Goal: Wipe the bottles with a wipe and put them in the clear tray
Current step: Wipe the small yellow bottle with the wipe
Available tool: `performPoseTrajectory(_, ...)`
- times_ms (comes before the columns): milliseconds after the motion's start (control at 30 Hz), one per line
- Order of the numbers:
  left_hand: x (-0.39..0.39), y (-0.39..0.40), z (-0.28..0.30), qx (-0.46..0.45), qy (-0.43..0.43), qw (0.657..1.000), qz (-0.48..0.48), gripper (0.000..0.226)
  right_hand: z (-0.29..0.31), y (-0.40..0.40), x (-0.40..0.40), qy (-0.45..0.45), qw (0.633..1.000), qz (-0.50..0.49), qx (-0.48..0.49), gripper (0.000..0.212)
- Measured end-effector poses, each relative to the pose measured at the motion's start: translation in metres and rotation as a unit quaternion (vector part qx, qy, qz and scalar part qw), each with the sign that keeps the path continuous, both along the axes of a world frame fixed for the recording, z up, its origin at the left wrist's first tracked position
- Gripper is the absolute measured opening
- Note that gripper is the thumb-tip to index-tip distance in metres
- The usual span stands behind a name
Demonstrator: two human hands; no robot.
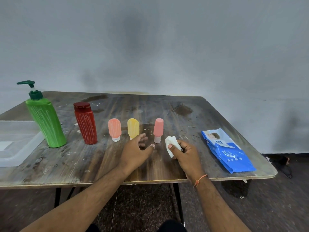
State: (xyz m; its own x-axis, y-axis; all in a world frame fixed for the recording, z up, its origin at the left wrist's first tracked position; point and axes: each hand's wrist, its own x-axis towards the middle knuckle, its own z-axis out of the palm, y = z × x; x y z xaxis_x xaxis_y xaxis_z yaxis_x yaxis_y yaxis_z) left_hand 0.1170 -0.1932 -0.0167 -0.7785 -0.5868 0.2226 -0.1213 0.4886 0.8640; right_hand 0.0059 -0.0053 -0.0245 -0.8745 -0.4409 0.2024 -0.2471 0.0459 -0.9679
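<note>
Bench (167, 164) first: scuffed dark wood filling the middle of the frame, everything on it lined up across the person's reach. At the left edge of the frame sits the clear tray (25, 153), nothing in it that I can see, parked beside the biggest bottles, probably so each cleaned one has a short trip. Next to it stands the green pump bottle (46, 122), streaked with white marks, then the red flip-top bottle (85, 123), streaked the same way. All five bottles are on the wood and none is in the tray, so the wiping looks barely begun.

On the right lies the blue wipe pack (227, 151), flat and near the right hand, handy for pulling a fresh sheet.

Centre of the frame, three small travel bottles stand cap-down: a peach squeeze bottle (114, 128), a yellow squeeze bottle (133, 128) and a pink squeeze bottle (158, 128).

The left hand (135, 152) hovers between the yellow and pink ones, its grip released, fingers loosely spread, likely about to pick one. The right hand (184, 154) has its grip clenched around a bunched white wipe (170, 143), held just beside the pink bottle, ready to rub.
</note>
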Motion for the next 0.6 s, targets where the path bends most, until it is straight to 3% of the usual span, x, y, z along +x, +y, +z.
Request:
performPoseTrajectory(100,0.02,-0.004,0.0,-0.036,-0.016,0.998,0.051,0.035,-0.001,0.0,0.0,0.002,1.0,-0.001,0.005,0.036)
performPoseTrajectory(167,0.03,-0.008,0.008,-0.058,-0.047,0.994,0.074,0.028,-0.001,-0.001,0.0,0.007,1.0,0.0,0.009,0.032)
performPoseTrajectory(433,0.023,-0.017,0.022,-0.023,-0.095,0.991,0.096,0.029,-0.002,-0.002,0.002,0.016,1.0,-0.001,0.017,0.029)
performPoseTrajectory(600,0.011,-0.025,0.022,0.011,-0.062,0.995,0.083,0.036,0.0,-0.001,0.004,0.034,0.998,0.002,0.045,0.033)
